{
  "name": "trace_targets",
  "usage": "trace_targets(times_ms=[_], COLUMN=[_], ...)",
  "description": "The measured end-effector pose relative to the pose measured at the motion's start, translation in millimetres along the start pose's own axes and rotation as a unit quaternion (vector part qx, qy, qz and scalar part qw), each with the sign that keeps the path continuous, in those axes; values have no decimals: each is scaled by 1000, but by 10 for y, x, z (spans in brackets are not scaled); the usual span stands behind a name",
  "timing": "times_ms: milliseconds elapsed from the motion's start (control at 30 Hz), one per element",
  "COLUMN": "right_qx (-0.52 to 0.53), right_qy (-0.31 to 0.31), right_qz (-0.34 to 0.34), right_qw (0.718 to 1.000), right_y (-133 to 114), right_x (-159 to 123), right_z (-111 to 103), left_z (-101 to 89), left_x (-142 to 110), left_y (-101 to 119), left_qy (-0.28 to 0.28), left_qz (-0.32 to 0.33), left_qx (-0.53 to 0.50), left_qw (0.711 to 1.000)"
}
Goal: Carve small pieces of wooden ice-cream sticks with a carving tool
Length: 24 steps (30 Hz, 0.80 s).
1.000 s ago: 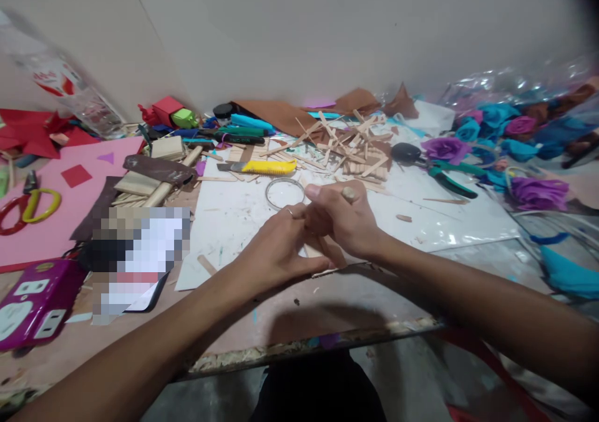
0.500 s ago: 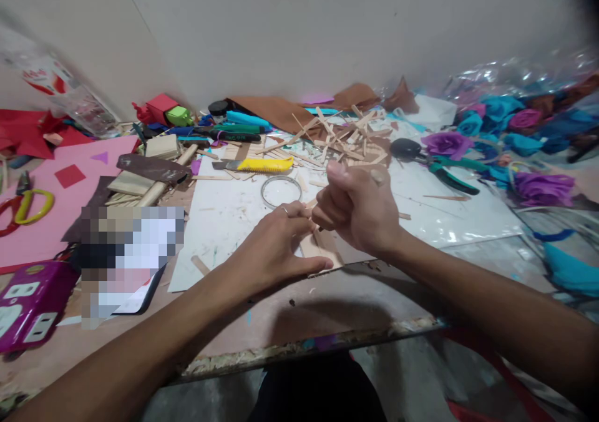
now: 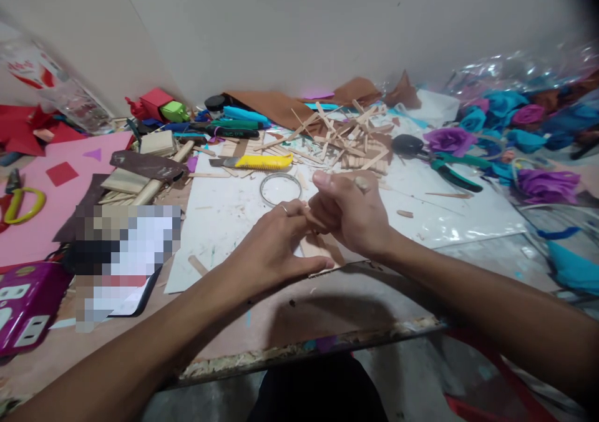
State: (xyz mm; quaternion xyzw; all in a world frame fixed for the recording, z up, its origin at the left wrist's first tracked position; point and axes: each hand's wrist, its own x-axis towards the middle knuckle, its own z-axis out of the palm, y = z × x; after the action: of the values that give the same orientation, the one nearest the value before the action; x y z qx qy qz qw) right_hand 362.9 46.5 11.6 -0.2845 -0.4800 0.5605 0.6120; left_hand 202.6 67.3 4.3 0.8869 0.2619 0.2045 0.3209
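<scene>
Left hand (image 3: 274,241) rests low over the front part of a white sheet (image 3: 229,213), its thumb and fingers spread apart and steadying a flat wooden piece (image 3: 312,247) that lies beneath them, near the front edge of the desk (image 3: 281,325). The thumb touches the near end of the wood; the fingers curl at its far end, one wearing a thin ring. Just beside them, the right hand (image 3: 353,213) is curled into a fist, thumb uppermost, its fingers close against the left fingertips. A small rounded, pale brownish thing (image 3: 362,183) shows at the top of this fist; whether the fingers grip something, I cannot tell.

Just beyond the left fingers lies a metal hoop (image 3: 261,188), flat on the sheet. Behind it a yellow cutter (image 3: 264,161) lies with its blade toward the left, and a loose heap of wooden sticks (image 3: 349,135) spreads farther back. To the right, green-handled pliers (image 3: 453,175) lie near a purple paper flower (image 3: 449,142). On the left are a phone (image 3: 133,303), partly blurred out, a magenta socket block (image 3: 37,303) and scissors (image 3: 28,206) on pink paper (image 3: 28,247).
</scene>
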Motion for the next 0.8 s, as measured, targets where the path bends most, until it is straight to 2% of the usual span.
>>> trace_targets(times_ms=[500, 800], right_qx=[-2, -17], right_qy=[7, -31], right_qz=[9, -1], right_qw=[1000, 999], right_y=[-52, -59], right_x=[-32, -60], right_z=[50, 66], left_z=[-6, 27], left_x=[0, -16], left_y=[11, -19], left_qy=[-1, 9], left_qz=[-7, -8], left_qx=[4, 15], left_qw=[1000, 1000])
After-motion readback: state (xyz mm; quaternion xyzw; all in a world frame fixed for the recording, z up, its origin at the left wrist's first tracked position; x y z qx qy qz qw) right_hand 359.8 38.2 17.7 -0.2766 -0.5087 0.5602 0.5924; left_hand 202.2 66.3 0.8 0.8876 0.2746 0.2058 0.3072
